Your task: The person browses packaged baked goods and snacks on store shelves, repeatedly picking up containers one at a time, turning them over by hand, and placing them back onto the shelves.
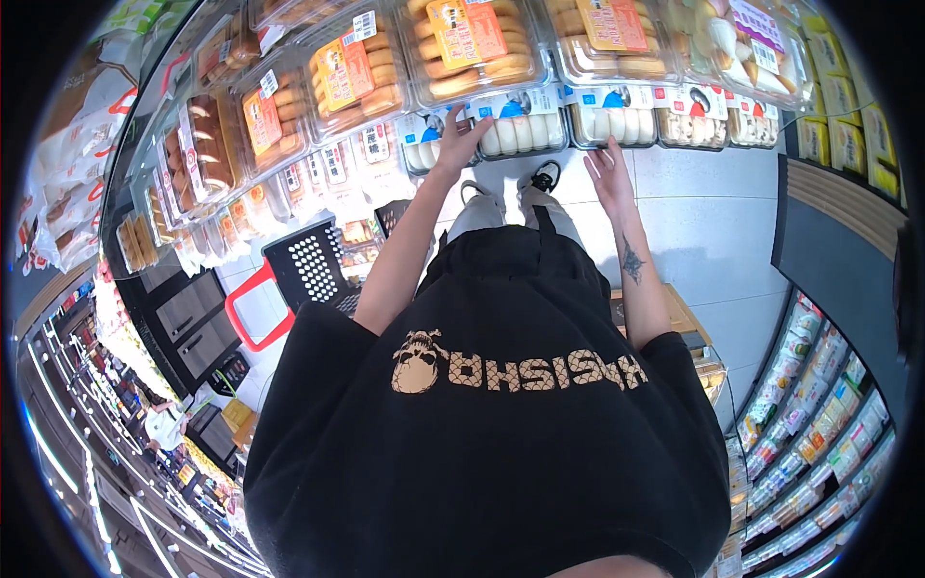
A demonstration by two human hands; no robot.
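My left hand (459,146) reaches to a row of clear plastic packs below the upper shelf. Its fingers are apart, touching the left end of a pack of white rolls (525,133). Whether they grip it cannot be told. Farther right, my right hand (610,178) is open, its fingertips at the front edge of another pack of white rolls (609,123). Both packs have white and blue labels. Another such pack (424,144) lies left of my left hand.
Above the row, clear boxes of golden baked rolls (469,48) stand close together. A black basket (308,265) with a red handle (249,306) sits at the left. Yellow packages (848,144) line the right side, with shelves of packaged goods (819,424) below.
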